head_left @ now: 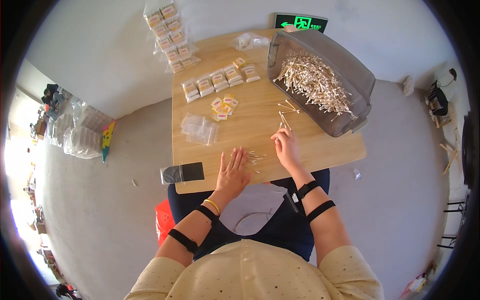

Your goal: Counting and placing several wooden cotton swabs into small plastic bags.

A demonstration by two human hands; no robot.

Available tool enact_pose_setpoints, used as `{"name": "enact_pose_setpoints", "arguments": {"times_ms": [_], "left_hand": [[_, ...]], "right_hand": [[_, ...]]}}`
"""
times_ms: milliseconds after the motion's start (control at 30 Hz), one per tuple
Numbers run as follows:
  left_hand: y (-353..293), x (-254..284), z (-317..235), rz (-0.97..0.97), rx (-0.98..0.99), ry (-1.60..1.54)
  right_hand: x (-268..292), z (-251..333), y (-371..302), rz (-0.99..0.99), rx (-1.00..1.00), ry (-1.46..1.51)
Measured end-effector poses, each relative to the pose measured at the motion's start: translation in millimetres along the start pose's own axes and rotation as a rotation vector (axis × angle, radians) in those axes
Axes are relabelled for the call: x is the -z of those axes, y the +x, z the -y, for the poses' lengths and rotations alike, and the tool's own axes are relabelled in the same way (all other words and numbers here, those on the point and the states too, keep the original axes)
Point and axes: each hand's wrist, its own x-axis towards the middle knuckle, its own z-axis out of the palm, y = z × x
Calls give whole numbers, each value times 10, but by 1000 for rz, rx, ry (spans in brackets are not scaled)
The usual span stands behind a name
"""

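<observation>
Cotton swabs [255,158] are lying in a small loose bunch on the table [320,145], just beyond the fingertips of the left hand [232,172] and slightly to its right, between the two hands. The left hand is resting flat with its fingers spread, holding nothing. The right hand [287,147] is pinching a few more swabs [284,121], which are sticking up and away from its fingertips.

Judging by how things are lying, the work is looking well under way but far from finished. Further out from the left hand, a row of filled small packets [220,80] is sitting on the far side of the table, and more packets are trailing off its far left corner. A few yellow labels [223,107] are lying nearer, and a stack of empty clear bags [199,128] is waiting just beyond the left hand. Ahead and to the right of the right hand, the grey bin [350,70] is holding a large heap of swabs, so much is remaining to be counted and bagged. A few stray swabs [289,106] are lying between the bin and the right hand. A dark flat pouch [183,173] is overhanging the near table edge, left of the left hand.
</observation>
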Motion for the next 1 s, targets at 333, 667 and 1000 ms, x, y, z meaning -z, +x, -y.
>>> {"name": "enact_pose_setpoints", "arguments": {"times_ms": [333,667,1000], "left_hand": [[-66,26,-63,27,-25,28],[-65,-38,-33,58,-24,175],[196,8,128,10,18,17]], "right_hand": [[-115,573,-785,66,-74,32],[-853,879,-466,4,-41,188],[-338,522,-413,-123,-79,65]]}}
